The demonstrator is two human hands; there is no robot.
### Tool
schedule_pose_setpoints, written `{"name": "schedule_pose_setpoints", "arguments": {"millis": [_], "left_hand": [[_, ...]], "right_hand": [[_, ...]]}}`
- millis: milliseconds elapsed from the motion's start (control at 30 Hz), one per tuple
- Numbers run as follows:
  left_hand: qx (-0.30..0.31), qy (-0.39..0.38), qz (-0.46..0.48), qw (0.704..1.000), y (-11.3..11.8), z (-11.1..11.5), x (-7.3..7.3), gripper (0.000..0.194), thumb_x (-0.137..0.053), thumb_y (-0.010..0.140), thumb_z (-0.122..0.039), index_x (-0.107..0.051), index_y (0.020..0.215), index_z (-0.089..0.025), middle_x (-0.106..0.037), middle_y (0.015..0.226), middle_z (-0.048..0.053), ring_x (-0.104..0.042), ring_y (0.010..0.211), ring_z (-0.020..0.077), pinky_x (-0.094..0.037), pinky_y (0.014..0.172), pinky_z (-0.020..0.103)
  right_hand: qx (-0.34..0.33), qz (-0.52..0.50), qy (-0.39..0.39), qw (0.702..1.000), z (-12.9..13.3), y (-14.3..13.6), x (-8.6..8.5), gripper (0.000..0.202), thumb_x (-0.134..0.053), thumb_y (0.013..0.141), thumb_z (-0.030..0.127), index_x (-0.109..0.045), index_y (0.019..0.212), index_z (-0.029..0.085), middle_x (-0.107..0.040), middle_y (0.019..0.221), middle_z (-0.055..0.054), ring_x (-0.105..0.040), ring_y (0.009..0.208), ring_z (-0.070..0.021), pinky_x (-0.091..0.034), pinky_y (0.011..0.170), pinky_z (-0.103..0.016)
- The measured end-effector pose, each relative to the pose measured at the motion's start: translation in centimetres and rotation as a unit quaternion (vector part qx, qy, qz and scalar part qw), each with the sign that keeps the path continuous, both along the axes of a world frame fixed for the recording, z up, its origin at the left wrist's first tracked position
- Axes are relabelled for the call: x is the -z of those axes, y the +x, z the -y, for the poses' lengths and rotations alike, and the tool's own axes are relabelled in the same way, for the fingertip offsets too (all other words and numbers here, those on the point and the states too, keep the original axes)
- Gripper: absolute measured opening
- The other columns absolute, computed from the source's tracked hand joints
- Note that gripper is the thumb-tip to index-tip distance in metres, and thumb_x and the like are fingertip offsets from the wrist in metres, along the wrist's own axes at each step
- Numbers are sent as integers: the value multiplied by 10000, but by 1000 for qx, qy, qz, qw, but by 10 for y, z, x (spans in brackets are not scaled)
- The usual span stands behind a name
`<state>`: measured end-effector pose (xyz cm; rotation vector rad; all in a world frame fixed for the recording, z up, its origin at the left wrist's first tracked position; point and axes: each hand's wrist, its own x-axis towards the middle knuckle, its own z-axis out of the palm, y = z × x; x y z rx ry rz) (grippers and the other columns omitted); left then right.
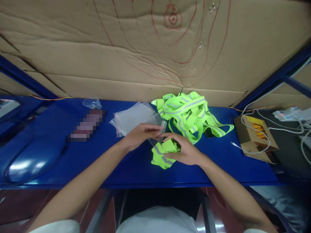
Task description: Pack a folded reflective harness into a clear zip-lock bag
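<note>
Between the fingertips of my left hand (142, 135) is a clear plastic bag (163, 125), pinched at its edge. The bag's upper edge stands up, and the rest of it is hard to make out. My right hand (184, 149) curls round a folded bundle of neon yellow-green reflective strap (162, 158) with grey stripes. Its index finger reaches to the bag's edge beside my left fingertips. Behind my left hand lies a stack of clear bags (136, 117). Beyond my right hand is a loose, tangled pile of the same reflective strap (187, 111).
An open cardboard box (245, 137) with orange-yellow items and a white cable (243, 149) stand at the right. At the left of the blue table (97, 165) lie a blurred-out object (86, 127) and a crumpled clear plastic piece (92, 103). A cardboard wall (109, 64) rises behind.
</note>
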<state>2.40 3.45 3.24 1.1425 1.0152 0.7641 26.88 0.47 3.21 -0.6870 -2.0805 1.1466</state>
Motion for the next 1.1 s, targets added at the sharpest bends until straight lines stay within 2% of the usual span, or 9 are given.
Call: {"name": "schedule_pose_setpoints", "arguments": {"millis": [133,333,433,567,700,767,833,967,1100], "left_hand": [[15,-40,56,998,-1,-4,7,493,-1014,648,-399,-819,1038,-167,-805,912,51,-736,766,142,-609,753,238],[36,-108,118,987,-5,-5,14,423,-1040,605,-377,-757,809,-138,-746,730,15,-686,615,104,-604,640,207],[62,-135,129,980,-4,0,14,416,-1028,637,-309,-801,932,-124,-773,794,63,-728,685,142,-616,657,223],[45,-142,151,977,-4,5,13,498,-985,695,-264,-775,1131,-146,-766,818,41,-730,714,136,-598,664,202],[-21,-61,157,985,-4,8,9,416,-922,740,-246,-739,1093,-127,-732,776,18,-668,641,104,-555,625,191],[-50,-3,119,992,-3,9,6,409,-902,752,-223,-706,1101,-135,-720,765,0,-627,606,87,-521,582,177],[-39,13,90,995,-2,11,3,437,-894,763,-221,-667,1130,-147,-704,746,-14,-612,591,94,-501,544,178],[24,-54,156,986,-1,15,1,461,-883,795,-262,-619,1159,-160,-679,730,-21,-625,610,108,-510,555,194],[41,-96,188,977,0,16,2,452,-886,791,-246,-579,1116,-174,-677,737,-22,-618,610,95,-481,549,173]], "right_hand": [[5,-23,25,999,-2,1,1,390,-857,872,299,-623,1181,250,-679,1404,-121,-653,1344,-264,-522,1118,-428],[-24,5,70,997,7,0,-5,430,-839,882,241,-597,1237,257,-556,1569,-160,-551,1470,-278,-501,1176,-457],[-38,6,54,998,8,0,-6,458,-849,878,247,-594,1259,254,-575,1551,-165,-571,1455,-282,-511,1171,-453],[-27,26,47,998,8,3,-7,467,-847,884,246,-595,1277,255,-628,1487,-148,-626,1392,-264,-535,1144,-415],[19,56,49,997,8,6,-8,479,-854,875,247,-597,1279,255,-707,1335,-118,-698,1272,-250,-583,1063,-387],[17,63,56,996,9,7,-9,490,-854,867,222,-591,1280,258,-666,1426,-127,-661,1342,-259,-568,1092,-390],[-9,71,66,995,11,7,-10,514,-842,861,180,-576,1295,258,-576,1557,-143,-582,1447,-273,-537,1145,-401],[-46,95,77,991,15,4,-14,557,-814,869,145,-542,1342,252,-516,1615,-158,-517,1509,-279,-512,1187,-420],[-39,103,96,989,16,2,-17,511,-798,904,201,-542,1343,256,-549,1563,-161,-545,1475,-281,-523,1183,-454]]}}
